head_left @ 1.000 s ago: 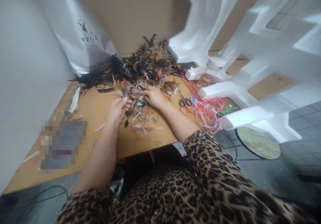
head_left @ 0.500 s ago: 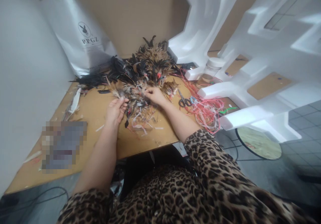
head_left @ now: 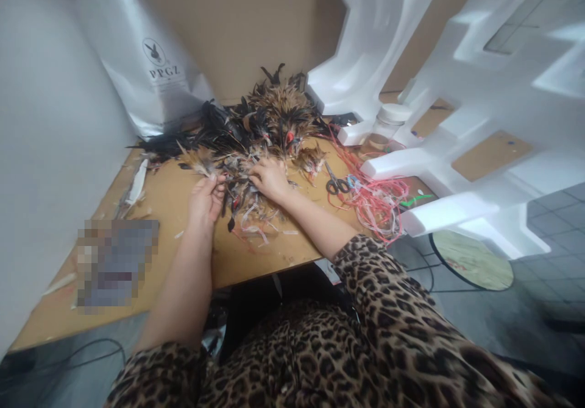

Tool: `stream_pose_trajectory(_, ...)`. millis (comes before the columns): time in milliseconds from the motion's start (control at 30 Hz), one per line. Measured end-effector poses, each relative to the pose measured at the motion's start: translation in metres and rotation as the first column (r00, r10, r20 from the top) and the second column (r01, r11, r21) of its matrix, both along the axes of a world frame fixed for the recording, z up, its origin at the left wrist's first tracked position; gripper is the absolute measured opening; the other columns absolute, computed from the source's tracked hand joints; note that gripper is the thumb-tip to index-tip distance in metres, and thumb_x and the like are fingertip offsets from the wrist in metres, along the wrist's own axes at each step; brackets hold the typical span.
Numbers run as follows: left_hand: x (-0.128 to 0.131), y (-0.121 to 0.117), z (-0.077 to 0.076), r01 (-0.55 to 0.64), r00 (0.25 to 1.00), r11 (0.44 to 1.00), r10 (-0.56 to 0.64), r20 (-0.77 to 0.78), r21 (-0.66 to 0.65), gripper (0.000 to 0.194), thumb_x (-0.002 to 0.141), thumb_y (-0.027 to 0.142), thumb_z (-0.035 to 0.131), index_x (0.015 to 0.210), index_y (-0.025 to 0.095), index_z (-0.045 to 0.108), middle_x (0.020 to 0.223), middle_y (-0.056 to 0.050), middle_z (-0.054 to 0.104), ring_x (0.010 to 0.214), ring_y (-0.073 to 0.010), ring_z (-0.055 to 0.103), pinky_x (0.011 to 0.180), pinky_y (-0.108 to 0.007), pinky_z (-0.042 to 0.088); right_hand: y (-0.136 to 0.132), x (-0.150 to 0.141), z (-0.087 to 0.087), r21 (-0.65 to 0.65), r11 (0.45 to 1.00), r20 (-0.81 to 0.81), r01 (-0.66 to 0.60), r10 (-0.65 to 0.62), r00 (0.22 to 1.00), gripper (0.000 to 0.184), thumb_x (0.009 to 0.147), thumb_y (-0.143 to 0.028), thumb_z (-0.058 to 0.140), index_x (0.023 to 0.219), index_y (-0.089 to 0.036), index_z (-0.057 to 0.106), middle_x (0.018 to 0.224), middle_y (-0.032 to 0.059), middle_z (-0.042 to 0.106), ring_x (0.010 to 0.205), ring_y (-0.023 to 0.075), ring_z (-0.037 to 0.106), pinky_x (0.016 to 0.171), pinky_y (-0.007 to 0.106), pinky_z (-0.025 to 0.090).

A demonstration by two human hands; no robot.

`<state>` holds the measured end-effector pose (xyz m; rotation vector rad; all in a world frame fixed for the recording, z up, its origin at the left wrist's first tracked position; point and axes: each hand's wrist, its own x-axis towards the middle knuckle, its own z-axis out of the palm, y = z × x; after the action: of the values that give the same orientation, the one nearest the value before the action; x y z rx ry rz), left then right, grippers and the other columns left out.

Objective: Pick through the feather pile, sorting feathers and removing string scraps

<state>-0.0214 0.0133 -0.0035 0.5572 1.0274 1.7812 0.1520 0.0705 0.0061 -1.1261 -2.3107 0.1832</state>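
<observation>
A: Where are the feathers on this desk (head_left: 162, 204)?

B: The loose feather heap (head_left: 240, 196) lies in the middle, short of the near edge. Long black feathers (head_left: 171, 143) and a brown-and-black feather bundle (head_left: 281, 100) sit along the back edge, probably to leave the middle free for handling.

A: And the hands?

B: The left hand (head_left: 208, 198) is closed in a pinch on the base of a brown feather tuft (head_left: 200, 163), tips pointing toward the back left corner. I'd guess it is held by the base so the plumes stay fanned and uncrushed.

A: The right hand (head_left: 270, 178)?

B: Palm down over the heap's right side, fingers bent into it. I can't tell whether they hold anything. It looks suited to picking or steadying.

A: Why are the scissors (head_left: 337, 184) there?

B: They lie toward the right edge, just beside the tangled pink and white strings (head_left: 379, 204). Within the right hand's easy reach, I'd judge, yet off the feathers.
</observation>
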Motion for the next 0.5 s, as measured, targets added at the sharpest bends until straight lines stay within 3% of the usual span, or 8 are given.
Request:
stream_pose_trajectory(167,0.002,-0.001,0.000,0.015,1.000,1.000,-0.015,-0.009,-0.018,0.013,0.070,0.015,0.069,0.069,0.014,0.057,0.066,0.001,0.067,0.044,-0.0011,0.052,0.039,-0.009,0.038,0.004,-0.013,-0.009,-0.017,0.999,0.039,0.045,-0.044,0.998,0.025,0.088,-0.037,0.046,0.099,-0.025,0.066,0.104,0.0076,0.059,0.106,0.0252,0.045,0.089,0.041,0.025)
stream_pose_trajectory(333,0.003,-0.001,-0.001,0.033,0.999,0.999,-0.034,-0.017,-0.027,0.013,0.070,0.015,0.069,0.066,0.014,0.056,0.066,0.000,0.067,0.044,-0.0015,0.052,0.039,-0.009,0.038,0.008,-0.015,-0.013,-0.047,0.998,0.042,0.042,-0.040,0.998,0.022,0.087,-0.034,0.047,0.088,-0.023,0.066,0.101,0.0059,0.061,0.103,0.0242,0.046,0.088,0.041,0.026)
stream_pose_trajectory(500,0.004,0.000,-0.001,0.016,0.999,0.998,-0.017,-0.028,-0.053,0.009,0.072,0.015,0.066,0.068,0.014,0.059,0.068,-0.001,0.069,0.047,-0.0026,0.055,0.040,-0.009,0.040,0.003,-0.011,-0.007,-0.070,0.996,-0.146,0.055,-0.064,0.987,0.023,0.087,-0.032,0.048,0.086,-0.020,0.067,0.102,0.0074,0.062,0.102,0.0221,0.048,0.089,0.037,0.028)
